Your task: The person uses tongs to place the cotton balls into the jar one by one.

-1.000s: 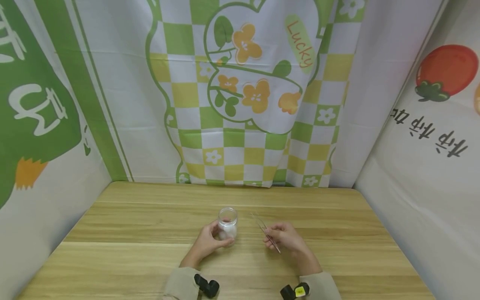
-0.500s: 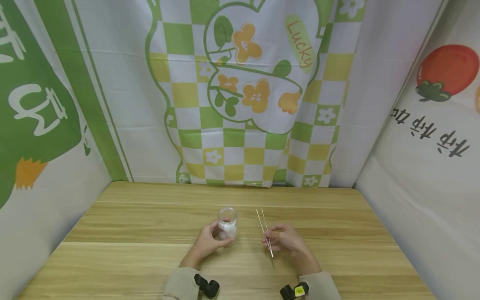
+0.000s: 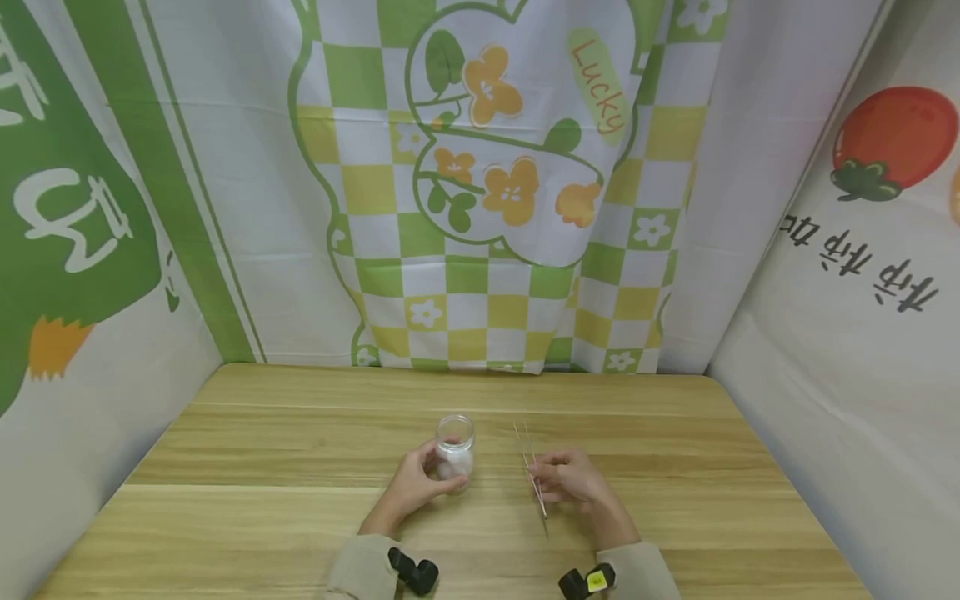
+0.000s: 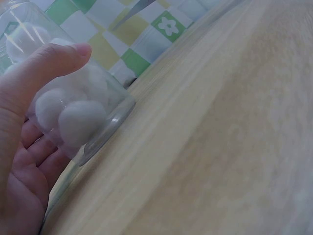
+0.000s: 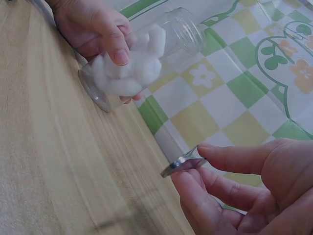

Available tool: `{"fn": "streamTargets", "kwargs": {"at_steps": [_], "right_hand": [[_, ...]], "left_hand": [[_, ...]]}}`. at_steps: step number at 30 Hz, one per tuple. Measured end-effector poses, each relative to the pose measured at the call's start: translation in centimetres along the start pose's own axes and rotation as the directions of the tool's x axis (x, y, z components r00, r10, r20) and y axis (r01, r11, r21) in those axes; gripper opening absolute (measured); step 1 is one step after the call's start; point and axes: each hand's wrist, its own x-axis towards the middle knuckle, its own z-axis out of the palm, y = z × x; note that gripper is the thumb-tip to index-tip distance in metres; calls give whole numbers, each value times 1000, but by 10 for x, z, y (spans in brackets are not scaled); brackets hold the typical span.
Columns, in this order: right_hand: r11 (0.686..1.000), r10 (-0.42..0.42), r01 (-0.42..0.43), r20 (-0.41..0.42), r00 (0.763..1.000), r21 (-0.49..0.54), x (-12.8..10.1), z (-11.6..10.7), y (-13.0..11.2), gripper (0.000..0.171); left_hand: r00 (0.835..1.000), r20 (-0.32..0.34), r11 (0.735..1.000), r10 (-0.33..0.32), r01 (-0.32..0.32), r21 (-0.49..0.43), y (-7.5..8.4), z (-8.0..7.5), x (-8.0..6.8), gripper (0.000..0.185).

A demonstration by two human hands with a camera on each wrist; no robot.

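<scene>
The left hand (image 3: 415, 487) wraps the clear jar (image 3: 455, 445), thumb across the near side and fingers curled behind the glass, the jar standing upright on the wooden table (image 3: 262, 450). White cotton balls (image 5: 128, 70) fill the lower part of the jar; the left wrist view shows them pressed against the glass just under the thumb, though the jar's mouth is cut off at the top edge there.

Over on the right, the right hand (image 3: 573, 482) pinches metal tweezers (image 3: 534, 477) between thumb and fingertips, the other fingers loosely bent beneath. The thin prongs stick out beyond the fingertips, away from the person, faint and hard to trace in the head view. The right wrist view catches only the short shiny end of the tweezers; the rest is hidden behind the fingers. Tweezers and jar sit near each other, not touching.
</scene>
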Motion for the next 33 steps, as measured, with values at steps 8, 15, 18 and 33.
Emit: {"fn": "streamTargets", "kwargs": {"at_steps": [8,15,18,33], "right_hand": [[999,40,-39,-25,999,29,6,0,8,29],[998,56,-56,-52,997,7,2,4,4,27],[998,60,-59,-56,997,7,2,6,3,25],[994,99,-105,-124,987,-42,6,14,12,19]], "left_hand": [[1000,-4,1000,3,-3,0,-1,0,-1,59],[1000,-7,1000,9,-9,19,-1,0,0,59],[1000,-4,1000,17,-16,19,-2,0,0,59],[1000,-1,1000,20,-20,1,-1,0,0,59]]}}
